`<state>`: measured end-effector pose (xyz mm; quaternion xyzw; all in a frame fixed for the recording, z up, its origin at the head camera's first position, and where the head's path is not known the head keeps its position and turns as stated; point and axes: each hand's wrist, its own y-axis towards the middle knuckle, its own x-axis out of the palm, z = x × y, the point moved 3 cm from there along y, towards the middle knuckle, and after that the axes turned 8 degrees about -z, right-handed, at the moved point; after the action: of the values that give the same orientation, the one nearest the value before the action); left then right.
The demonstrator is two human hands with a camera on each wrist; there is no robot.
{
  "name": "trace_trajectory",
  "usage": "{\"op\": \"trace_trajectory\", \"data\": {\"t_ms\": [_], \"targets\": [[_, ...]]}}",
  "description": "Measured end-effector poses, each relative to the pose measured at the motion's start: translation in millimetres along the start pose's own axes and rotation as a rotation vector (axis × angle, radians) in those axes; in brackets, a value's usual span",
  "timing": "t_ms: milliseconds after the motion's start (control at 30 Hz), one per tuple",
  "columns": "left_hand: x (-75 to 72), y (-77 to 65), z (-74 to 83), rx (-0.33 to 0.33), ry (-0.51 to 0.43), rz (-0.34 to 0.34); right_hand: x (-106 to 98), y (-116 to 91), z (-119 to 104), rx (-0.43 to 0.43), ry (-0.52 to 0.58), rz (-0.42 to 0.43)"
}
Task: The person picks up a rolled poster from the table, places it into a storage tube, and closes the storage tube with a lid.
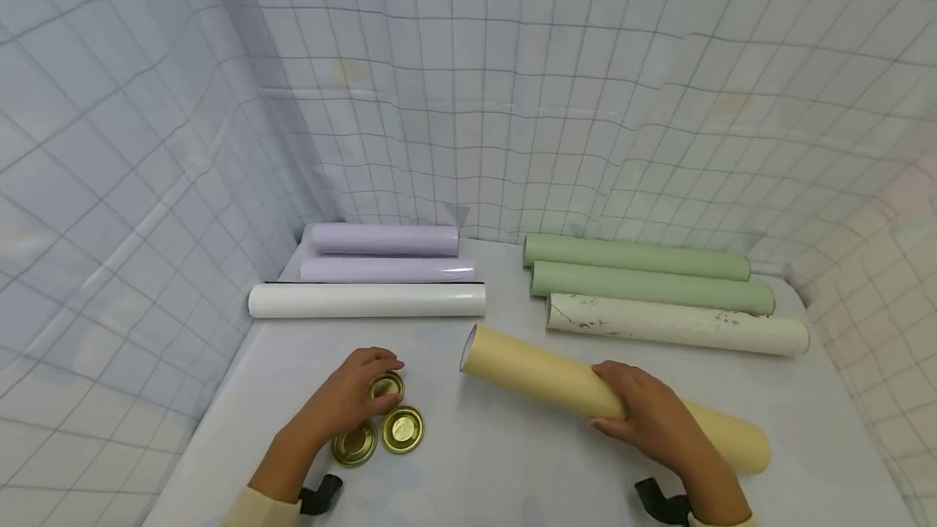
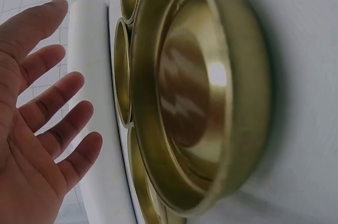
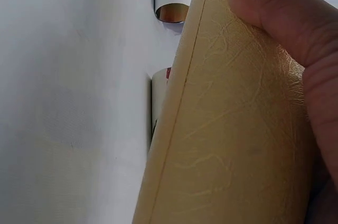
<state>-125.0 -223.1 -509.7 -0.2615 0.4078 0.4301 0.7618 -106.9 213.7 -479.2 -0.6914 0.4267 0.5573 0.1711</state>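
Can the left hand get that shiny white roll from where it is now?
Probably yes. The left hand looks free, its fingers gripping nothing. The white roll lies just beyond it, and nothing seems to block the way between them.

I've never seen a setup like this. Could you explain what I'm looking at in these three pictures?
No machine does the work here: these are a person's two bare hands. The wide picture comes from a head-worn camera looking forward and down; the other two come from cameras on the left and right wrists. On the white surface lie two lilac rolls, a white roll, two green rolls and a cream patterned roll. The right hand grips a yellow roll, seen close up in its wrist picture. The left hand is just by some round gold-coloured dishes, fingers apart, seemingly holding nothing.
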Motion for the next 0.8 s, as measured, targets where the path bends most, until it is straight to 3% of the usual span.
{"op": "trace_trajectory", "data": {"t_ms": [800], "targets": [[7.1,-3.5,-1.8,-0.082,0.008,-0.096,-17,3,-6,-0.091,-0.013,0.076]]}}
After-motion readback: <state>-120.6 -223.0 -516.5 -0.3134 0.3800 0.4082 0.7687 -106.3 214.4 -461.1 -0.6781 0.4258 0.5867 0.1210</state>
